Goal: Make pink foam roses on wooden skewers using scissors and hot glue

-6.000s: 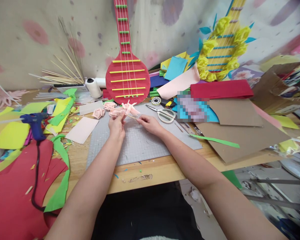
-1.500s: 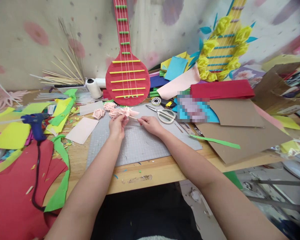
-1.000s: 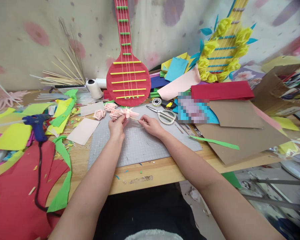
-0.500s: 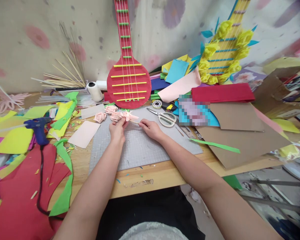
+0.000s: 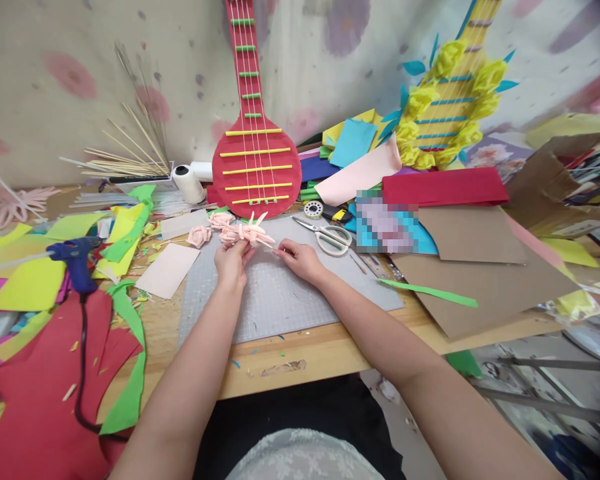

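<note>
Over the grey cutting mat (image 5: 280,300), my left hand (image 5: 231,263) pinches a strip of pale pink paper (image 5: 253,231) cut into petal-like points. The points stick up and to the right above its fingers. A thin light stick (image 5: 267,245) runs from this paper to my right hand (image 5: 301,260), whose fingers are closed on its end. Just behind and left of my left hand lie pink paper roses (image 5: 199,236), and part of that group overlaps the paper being held. Scissors (image 5: 333,239) with pale handles rest to the right, behind my right hand.
A red paper lute (image 5: 257,160) leans against the wall behind the mat. At left, a blue glue gun (image 5: 77,263) sits among coloured paper scraps. Brown cardboard sheets (image 5: 480,287) cover the right side. A pale pink card (image 5: 168,270) lies left of the mat.
The pink paper has turned between my fingers, and its points now spread upward more. Both hands stay almost in place, with a slight shift to the left in view.
</note>
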Motion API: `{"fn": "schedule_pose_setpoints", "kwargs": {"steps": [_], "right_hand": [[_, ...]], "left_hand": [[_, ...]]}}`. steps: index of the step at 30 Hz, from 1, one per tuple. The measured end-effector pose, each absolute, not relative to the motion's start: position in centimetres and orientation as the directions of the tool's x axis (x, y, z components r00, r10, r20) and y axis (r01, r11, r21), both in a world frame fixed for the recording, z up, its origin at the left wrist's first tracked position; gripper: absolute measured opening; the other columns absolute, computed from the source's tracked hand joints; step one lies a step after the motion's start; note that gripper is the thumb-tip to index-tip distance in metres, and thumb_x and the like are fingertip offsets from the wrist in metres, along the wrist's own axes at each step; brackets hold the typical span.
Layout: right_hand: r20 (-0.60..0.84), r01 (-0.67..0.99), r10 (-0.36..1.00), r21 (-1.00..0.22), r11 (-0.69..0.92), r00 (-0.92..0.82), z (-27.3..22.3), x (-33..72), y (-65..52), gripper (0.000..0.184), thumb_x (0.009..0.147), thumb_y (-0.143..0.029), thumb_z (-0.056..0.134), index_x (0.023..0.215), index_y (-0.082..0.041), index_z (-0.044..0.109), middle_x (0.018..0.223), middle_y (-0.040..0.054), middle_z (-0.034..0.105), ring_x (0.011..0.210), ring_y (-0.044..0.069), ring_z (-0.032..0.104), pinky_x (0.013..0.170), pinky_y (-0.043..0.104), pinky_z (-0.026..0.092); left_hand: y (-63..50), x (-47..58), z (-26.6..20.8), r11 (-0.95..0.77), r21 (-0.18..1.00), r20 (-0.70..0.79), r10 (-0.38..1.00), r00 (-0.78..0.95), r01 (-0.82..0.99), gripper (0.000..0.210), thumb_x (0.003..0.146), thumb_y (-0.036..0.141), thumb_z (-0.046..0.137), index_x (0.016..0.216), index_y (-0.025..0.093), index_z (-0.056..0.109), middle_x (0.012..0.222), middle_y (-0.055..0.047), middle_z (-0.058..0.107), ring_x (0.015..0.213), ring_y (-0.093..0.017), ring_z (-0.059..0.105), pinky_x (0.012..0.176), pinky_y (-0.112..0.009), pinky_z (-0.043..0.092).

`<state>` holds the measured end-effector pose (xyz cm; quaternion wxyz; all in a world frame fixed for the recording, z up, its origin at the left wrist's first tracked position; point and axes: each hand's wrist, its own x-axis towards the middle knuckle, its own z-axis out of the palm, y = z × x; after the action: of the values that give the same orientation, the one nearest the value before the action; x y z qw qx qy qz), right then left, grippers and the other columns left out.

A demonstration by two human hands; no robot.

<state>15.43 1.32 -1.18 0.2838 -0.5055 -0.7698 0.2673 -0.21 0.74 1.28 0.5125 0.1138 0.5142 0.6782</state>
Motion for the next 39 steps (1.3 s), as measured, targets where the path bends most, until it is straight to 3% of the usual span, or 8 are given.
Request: {"fn": "schedule_pose_setpoints", "kwargs": {"steps": [8,19,29,39], "right_hand": [[0.153,0.586,0.925,-0.734,0.343,-0.348,-1.2,15.6,1.5,0.027,0.084,-0.041,0.045,0.079,-0.019,0.058,0.062,-0.0024,0.052,0.06,0.011,0.046,0.061,0.021,0.032],[0.122,0.653,0.892,-0.64,0.405,-0.435,-0.9,15.5,1.5,0.031,0.086,-0.041,0.042,0.072,-0.018,0.057,0.059,-0.0031,0.05,0.055,0.009,0.041,0.055,0.022,0.024],[0.077,0.669,0.886,-0.627,0.399,-0.457,-0.2,14.8,0.9,0.029,0.086,-0.039,0.043,0.072,-0.017,0.056,0.06,-0.0023,0.052,0.055,0.009,0.04,0.056,0.021,0.024],[0.109,0.574,0.904,-0.739,0.352,-0.414,-0.4,15.1,1.2,0.028,0.084,-0.039,0.044,0.07,-0.017,0.053,0.056,-0.0043,0.042,0.055,0.009,0.038,0.055,0.021,0.024]], "left_hand": [[1.0,-0.5,1.1,0.03,0.828,-0.343,0.817,-0.463,-0.561,0.03,0.063,0.005,0.064,0.073,0.018,0.039,0.064,0.0,0.063,0.059,-0.012,0.064,0.067,-0.03,0.054],[1.1,-0.2,1.0,-0.015,0.875,-0.295,0.776,-0.558,-0.484,0.045,0.061,0.003,0.063,0.077,0.022,0.026,0.068,0.002,0.062,0.059,-0.012,0.063,0.06,-0.027,0.053],[1.4,0.0,0.2,-0.071,0.895,-0.237,0.76,-0.605,-0.44,0.039,0.059,0.005,0.061,0.071,0.02,0.028,0.063,0.006,0.054,0.056,-0.009,0.059,0.061,-0.026,0.053],[1.4,-0.8,0.9,0.007,0.913,-0.234,0.828,-0.509,-0.409,0.028,0.069,0.01,0.058,0.08,0.02,0.034,0.067,0.004,0.058,0.057,-0.01,0.062,0.058,-0.026,0.054]]}}
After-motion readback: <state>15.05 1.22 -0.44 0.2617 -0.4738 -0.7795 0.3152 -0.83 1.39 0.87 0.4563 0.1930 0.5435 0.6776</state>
